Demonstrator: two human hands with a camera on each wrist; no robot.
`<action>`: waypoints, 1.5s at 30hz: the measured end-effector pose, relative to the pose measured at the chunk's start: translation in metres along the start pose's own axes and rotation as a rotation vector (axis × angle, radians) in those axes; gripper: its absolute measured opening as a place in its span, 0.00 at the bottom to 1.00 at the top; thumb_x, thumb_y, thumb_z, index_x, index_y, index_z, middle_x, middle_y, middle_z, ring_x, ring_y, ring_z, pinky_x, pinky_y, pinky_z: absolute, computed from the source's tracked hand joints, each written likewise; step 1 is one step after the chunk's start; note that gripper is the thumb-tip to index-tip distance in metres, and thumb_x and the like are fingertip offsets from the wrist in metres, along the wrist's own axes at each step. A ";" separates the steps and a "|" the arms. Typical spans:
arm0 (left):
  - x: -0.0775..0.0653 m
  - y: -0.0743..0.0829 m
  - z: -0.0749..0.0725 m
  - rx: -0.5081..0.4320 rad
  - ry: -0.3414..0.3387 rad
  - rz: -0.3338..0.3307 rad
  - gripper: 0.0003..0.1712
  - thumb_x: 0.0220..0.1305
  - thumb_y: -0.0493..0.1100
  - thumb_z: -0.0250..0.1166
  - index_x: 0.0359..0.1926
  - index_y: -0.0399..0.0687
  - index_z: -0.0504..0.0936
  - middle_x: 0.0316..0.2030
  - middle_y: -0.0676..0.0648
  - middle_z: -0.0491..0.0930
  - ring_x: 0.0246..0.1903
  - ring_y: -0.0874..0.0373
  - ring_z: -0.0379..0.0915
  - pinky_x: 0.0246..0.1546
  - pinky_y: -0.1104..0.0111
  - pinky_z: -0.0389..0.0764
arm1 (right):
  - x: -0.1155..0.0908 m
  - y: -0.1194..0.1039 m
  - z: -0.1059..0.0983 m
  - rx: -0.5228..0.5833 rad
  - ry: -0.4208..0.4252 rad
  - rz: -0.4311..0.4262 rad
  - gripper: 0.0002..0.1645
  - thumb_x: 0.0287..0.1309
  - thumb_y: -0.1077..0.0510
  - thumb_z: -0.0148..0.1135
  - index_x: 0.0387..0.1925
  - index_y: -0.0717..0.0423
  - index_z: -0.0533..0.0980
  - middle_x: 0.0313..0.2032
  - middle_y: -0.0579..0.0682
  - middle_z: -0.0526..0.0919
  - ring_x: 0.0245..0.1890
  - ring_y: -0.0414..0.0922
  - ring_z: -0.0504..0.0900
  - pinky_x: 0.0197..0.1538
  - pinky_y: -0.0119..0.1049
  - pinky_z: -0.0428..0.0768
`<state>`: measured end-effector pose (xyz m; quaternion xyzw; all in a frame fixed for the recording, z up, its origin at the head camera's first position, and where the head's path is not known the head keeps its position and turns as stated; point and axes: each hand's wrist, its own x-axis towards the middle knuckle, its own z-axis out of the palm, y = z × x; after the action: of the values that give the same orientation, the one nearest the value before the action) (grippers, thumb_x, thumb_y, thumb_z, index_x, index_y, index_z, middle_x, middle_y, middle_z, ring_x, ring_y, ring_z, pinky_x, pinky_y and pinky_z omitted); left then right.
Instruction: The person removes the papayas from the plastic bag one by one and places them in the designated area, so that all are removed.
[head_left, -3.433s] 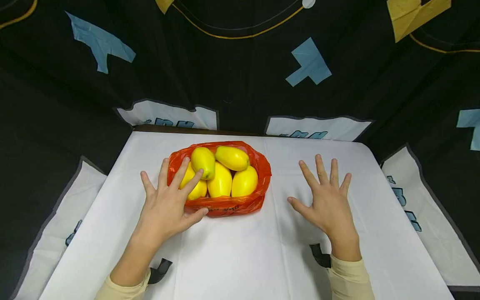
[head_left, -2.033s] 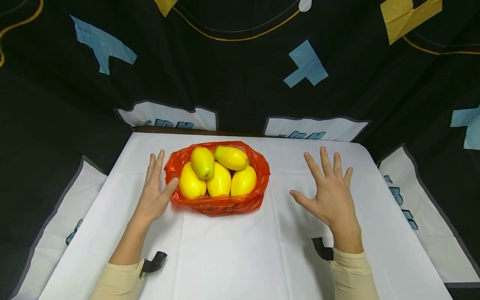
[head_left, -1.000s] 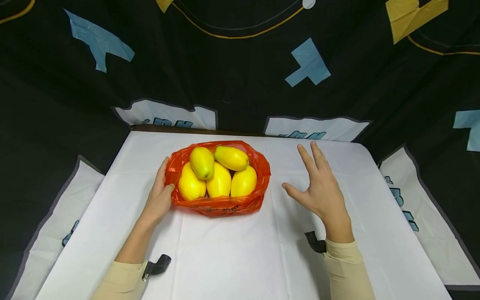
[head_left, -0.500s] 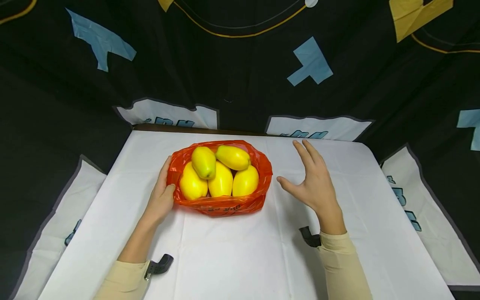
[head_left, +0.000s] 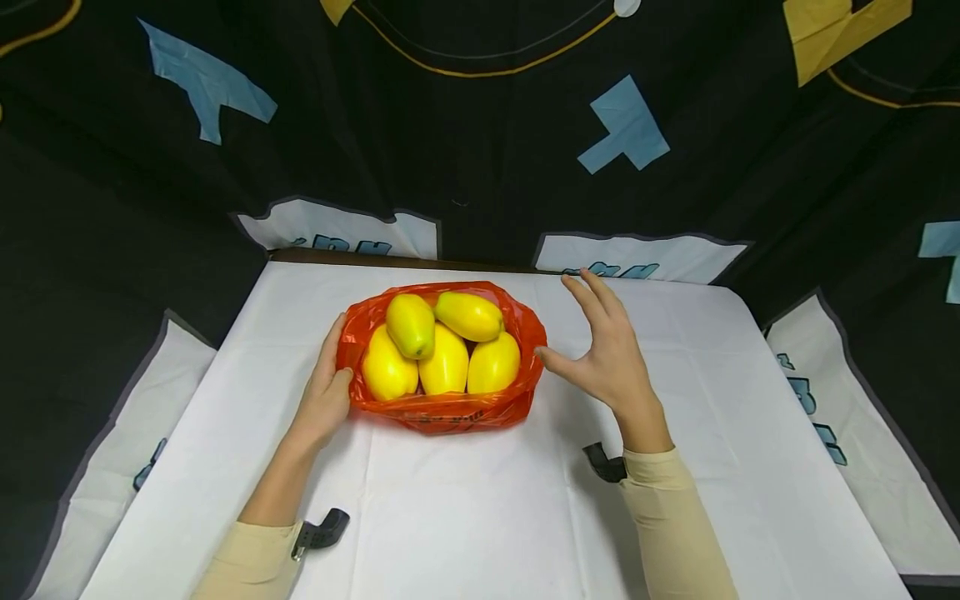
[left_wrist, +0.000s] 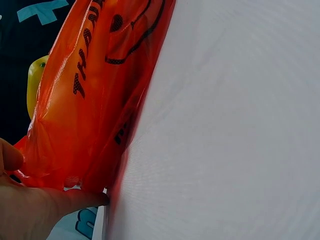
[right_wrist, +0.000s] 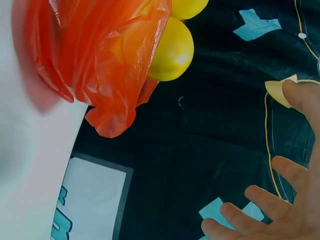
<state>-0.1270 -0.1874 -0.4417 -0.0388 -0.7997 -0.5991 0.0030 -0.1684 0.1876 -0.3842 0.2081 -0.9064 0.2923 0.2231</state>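
A red plastic bag (head_left: 442,417) stands on the white table, its mouth wide and its rim rolled down. Several smooth yellow oval fruits (head_left: 445,358) are piled in it. My left hand (head_left: 322,404) holds the bag's left end, the thumb at the rim and the fingers partly hidden along its outer side. In the left wrist view that hand's thumb (left_wrist: 10,157) lies against the red film. My right hand (head_left: 607,358) is at the bag's right side, fingers spread and holding nothing. Its thumb tip overlaps the rim in the head view, while the right wrist view shows a gap.
White cloth (head_left: 465,517) covers the table. A dark curtain (head_left: 465,150) with blue and yellow patches rises behind it and at both sides. A black wrist mount (head_left: 321,532) sticks out from the left sleeve and another mount (head_left: 604,463) from the right.
Earlier my left hand hovered spread before the bag, drew left of it, then closed on its left end. My right hand has moved left, up to the bag's right side. The bag stays put.
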 end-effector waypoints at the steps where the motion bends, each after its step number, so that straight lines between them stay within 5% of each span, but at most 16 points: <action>1: 0.000 0.000 0.000 0.003 0.000 -0.002 0.43 0.69 0.28 0.41 0.78 0.59 0.38 0.76 0.54 0.40 0.74 0.55 0.35 0.71 0.50 0.45 | 0.001 -0.001 0.001 0.004 -0.003 -0.005 0.54 0.40 0.39 0.76 0.71 0.39 0.64 0.73 0.44 0.56 0.70 0.52 0.58 0.58 0.63 0.70; 13: -0.002 0.001 0.000 0.007 -0.002 -0.024 0.42 0.70 0.29 0.41 0.78 0.58 0.39 0.77 0.54 0.40 0.74 0.54 0.36 0.71 0.49 0.46 | 0.012 -0.006 0.014 0.056 -0.061 -0.034 0.53 0.41 0.38 0.75 0.70 0.41 0.65 0.73 0.47 0.57 0.69 0.52 0.59 0.57 0.62 0.71; 33: 0.000 -0.002 -0.001 0.006 -0.006 0.003 0.42 0.70 0.29 0.40 0.78 0.58 0.39 0.76 0.54 0.41 0.74 0.55 0.36 0.71 0.49 0.46 | 0.036 -0.005 0.043 0.217 -0.188 -0.044 0.47 0.46 0.44 0.74 0.69 0.39 0.66 0.73 0.39 0.54 0.70 0.46 0.58 0.60 0.62 0.69; 45: -0.001 -0.002 -0.001 0.005 -0.010 0.001 0.41 0.70 0.29 0.40 0.78 0.58 0.39 0.76 0.54 0.40 0.74 0.55 0.36 0.70 0.49 0.47 | 0.048 0.002 0.063 0.395 -0.283 -0.054 0.44 0.50 0.49 0.70 0.69 0.39 0.66 0.73 0.36 0.55 0.70 0.43 0.58 0.64 0.52 0.68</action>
<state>-0.1265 -0.1892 -0.4432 -0.0422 -0.8013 -0.5967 -0.0007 -0.2262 0.1375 -0.4057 0.3106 -0.8479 0.4259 0.0566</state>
